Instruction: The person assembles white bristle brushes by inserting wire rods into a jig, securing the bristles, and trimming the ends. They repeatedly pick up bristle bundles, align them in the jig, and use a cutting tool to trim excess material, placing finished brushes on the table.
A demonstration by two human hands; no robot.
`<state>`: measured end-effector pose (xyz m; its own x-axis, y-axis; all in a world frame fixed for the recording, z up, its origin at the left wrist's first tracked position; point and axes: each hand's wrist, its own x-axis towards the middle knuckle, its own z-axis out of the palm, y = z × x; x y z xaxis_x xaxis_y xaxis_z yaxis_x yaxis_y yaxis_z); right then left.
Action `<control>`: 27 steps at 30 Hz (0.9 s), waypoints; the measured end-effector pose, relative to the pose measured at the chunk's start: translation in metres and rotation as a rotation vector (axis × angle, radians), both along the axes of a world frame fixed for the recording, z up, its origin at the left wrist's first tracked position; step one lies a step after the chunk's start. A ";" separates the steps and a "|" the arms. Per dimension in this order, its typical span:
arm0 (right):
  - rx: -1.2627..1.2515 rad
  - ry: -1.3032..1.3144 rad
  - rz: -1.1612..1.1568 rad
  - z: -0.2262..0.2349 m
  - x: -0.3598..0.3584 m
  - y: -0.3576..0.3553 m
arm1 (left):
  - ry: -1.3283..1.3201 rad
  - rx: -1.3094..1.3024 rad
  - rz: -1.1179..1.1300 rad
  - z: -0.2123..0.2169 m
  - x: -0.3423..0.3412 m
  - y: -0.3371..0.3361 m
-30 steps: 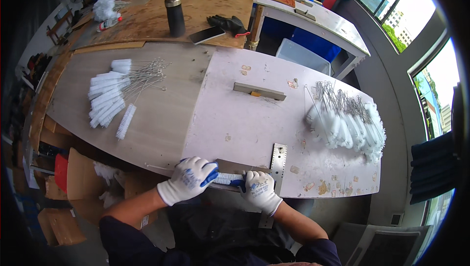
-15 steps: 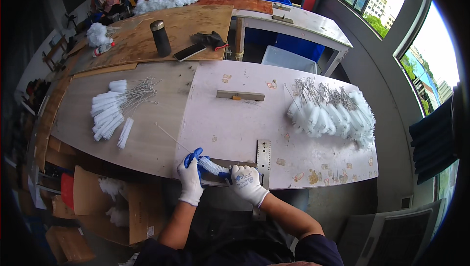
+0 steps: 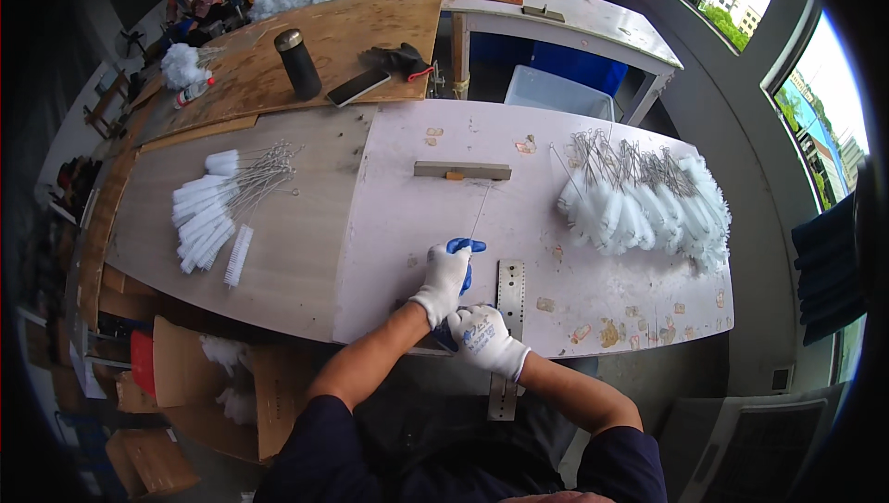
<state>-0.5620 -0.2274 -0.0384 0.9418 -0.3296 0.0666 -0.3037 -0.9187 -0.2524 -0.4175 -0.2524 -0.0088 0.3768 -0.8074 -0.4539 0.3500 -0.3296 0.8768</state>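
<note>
My left hand (image 3: 446,279), in a white glove with blue palm and fingertips, is closed around a bottle brush; its thin wire handle (image 3: 481,213) points away toward a grey bar (image 3: 463,170) on the table. The gloves hide the brush's bristles. Just nearer and to the right, my right hand (image 3: 485,337), gloved alike, is closed with its fingers curled under. What it grips is hidden. Beside it a perforated metal strip (image 3: 510,295) lies across the table's front edge. Several white brushes (image 3: 206,216) lie fanned out at left, one (image 3: 238,256) apart from them.
A large pile of fluffy white brushes (image 3: 639,211) covers the table's right side. Farther back are a dark flask (image 3: 298,66), a phone (image 3: 358,87) and a black glove (image 3: 398,61). Cardboard boxes (image 3: 273,401) stand below at left. Two people are at the far left.
The brush has swung from pointing far left to pointing straight away from me. My left hand has moved right and forward, near my right hand. The view has shifted slightly.
</note>
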 end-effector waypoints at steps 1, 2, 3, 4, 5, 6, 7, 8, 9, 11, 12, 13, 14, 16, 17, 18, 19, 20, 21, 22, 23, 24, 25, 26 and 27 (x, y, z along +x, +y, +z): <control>0.013 -0.021 -0.014 0.000 0.000 -0.001 | 0.015 0.003 -0.013 -0.005 0.003 -0.001; 0.025 -0.041 -0.025 0.001 0.002 -0.001 | 0.031 0.005 -0.023 -0.010 0.007 -0.001; 0.059 0.043 -0.020 0.015 0.007 0.000 | -0.004 -0.004 0.003 -0.008 0.010 0.005; 0.032 0.054 -0.040 0.018 0.009 0.000 | -0.034 -0.019 0.033 -0.003 0.011 0.008; 0.044 0.066 -0.088 0.020 0.010 0.001 | -0.063 -0.032 0.069 0.002 0.013 0.011; 0.055 0.074 -0.103 0.024 0.017 0.004 | -0.140 -0.077 0.052 -0.006 0.025 0.017; 0.047 0.076 -0.161 0.025 0.019 0.006 | -0.217 -0.132 0.054 -0.013 0.030 0.018; 0.041 0.069 -0.204 0.026 0.023 0.009 | -0.380 -0.186 0.063 -0.019 0.041 0.021; 0.014 0.019 -0.196 0.020 0.023 0.008 | -0.547 -0.223 0.060 -0.025 0.053 0.027; -0.032 -0.061 -0.203 0.008 0.018 0.012 | -0.938 -0.123 0.005 -0.019 0.079 0.051; -0.070 -0.099 -0.210 0.007 0.015 0.014 | -0.998 -0.095 -0.016 -0.010 0.095 0.064; -0.109 -0.142 -0.219 0.008 0.016 0.016 | -1.118 -0.188 0.125 -0.013 0.119 0.079; -0.129 -0.176 -0.190 0.007 0.018 0.017 | -1.236 -0.280 0.259 -0.016 0.147 0.098; -0.179 -0.235 -0.174 0.005 0.015 0.018 | -1.628 -0.162 0.436 -0.001 0.202 0.128; -0.182 -0.260 -0.165 0.005 0.014 0.017 | -1.716 0.032 0.443 0.009 0.227 0.142; -0.183 -0.290 -0.152 0.005 0.013 0.016 | -1.815 0.202 0.482 0.015 0.249 0.155; -0.181 -0.323 -0.133 0.006 0.015 0.017 | -1.900 0.328 0.482 0.011 0.277 0.168; -0.184 -0.353 -0.119 0.007 0.014 0.017 | -1.864 0.429 0.417 0.004 0.297 0.176; -0.168 -0.353 -0.113 0.007 0.013 0.015 | -1.820 0.532 0.348 -0.002 0.306 0.176; -0.151 -0.354 -0.109 0.007 0.011 0.014 | -1.774 0.632 0.276 -0.007 0.315 0.174; -0.133 -0.355 -0.105 0.008 0.010 0.013 | -1.736 0.702 0.187 -0.010 0.326 0.170; -0.128 -0.359 -0.106 0.008 0.011 0.013 | -1.698 0.774 0.099 -0.011 0.340 0.167; -0.125 -0.358 -0.111 0.009 0.011 0.013 | -1.653 0.840 0.009 -0.008 0.349 0.160; -0.121 -0.359 -0.113 0.009 0.011 0.013 | -1.694 0.802 -0.024 -0.001 0.361 0.155; -0.117 -0.358 -0.121 0.009 0.011 0.012 | -1.731 0.759 -0.063 0.010 0.368 0.149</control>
<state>-0.5508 -0.2152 -0.0295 0.8068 -0.4075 0.4279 -0.3233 -0.9106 -0.2575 -0.0490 -0.1036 0.0013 0.7279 -0.6746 0.1227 -0.6646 -0.7382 -0.1154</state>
